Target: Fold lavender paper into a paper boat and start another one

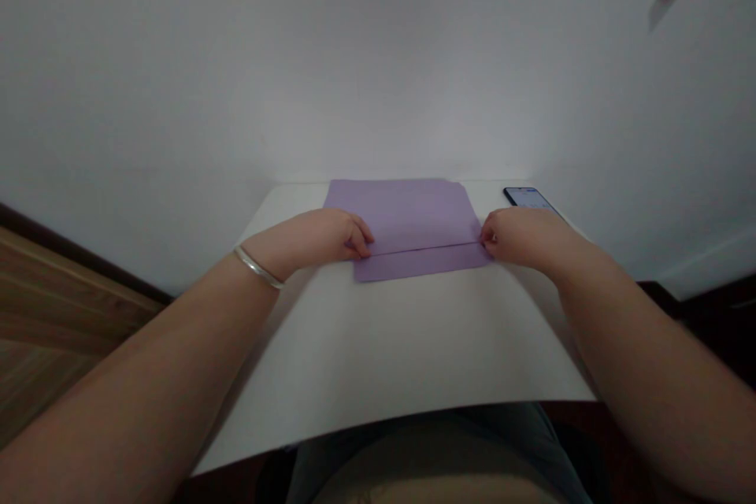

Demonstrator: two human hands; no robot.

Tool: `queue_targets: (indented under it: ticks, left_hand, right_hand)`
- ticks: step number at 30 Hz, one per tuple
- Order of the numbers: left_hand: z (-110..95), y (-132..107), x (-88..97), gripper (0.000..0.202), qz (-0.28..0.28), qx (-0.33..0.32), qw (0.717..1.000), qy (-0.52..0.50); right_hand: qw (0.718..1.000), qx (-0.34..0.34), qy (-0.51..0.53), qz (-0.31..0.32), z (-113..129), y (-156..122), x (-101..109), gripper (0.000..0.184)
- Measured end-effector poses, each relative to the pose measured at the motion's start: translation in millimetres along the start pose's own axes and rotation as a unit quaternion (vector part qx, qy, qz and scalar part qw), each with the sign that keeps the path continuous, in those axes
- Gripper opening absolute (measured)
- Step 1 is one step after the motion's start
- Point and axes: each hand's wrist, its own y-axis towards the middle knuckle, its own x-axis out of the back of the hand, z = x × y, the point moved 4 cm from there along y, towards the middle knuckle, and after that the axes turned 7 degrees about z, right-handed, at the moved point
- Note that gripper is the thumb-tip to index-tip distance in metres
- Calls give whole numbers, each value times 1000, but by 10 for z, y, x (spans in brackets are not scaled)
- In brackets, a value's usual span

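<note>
Purple paper (413,213) held by its two near corners at the far edge of the tabletop (425,354).
The left hand (339,235) and the right hand (523,235) each have thumb and fingertips drawn together, with little gap, apparently pinching the upper layer's near-left and near-right corners; the upper layer's near edge runs between the two pinches, and a lower strip (422,264) shows in front of it, towards the tabletop's near edge. Whether the layers are separate sheets or one folded sheet cannot be told. Good handling probably calls for equal, light tension from both hands, the upper edge parallel to the strip's edge, and no crease at the corners.
</note>
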Motion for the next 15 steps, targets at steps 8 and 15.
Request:
queue_targets:
  ticks: [8, 15]
  left_hand:
    - [-54, 13, 8, 16, -40, 52, 998, -13]
    - [-210, 66, 4, 30, -114, -4, 993, 21]
  right_hand:
    - [984, 77, 77, -142, 243, -34, 112, 24]
    - [944, 238, 162, -159, 631, -75, 112, 28]
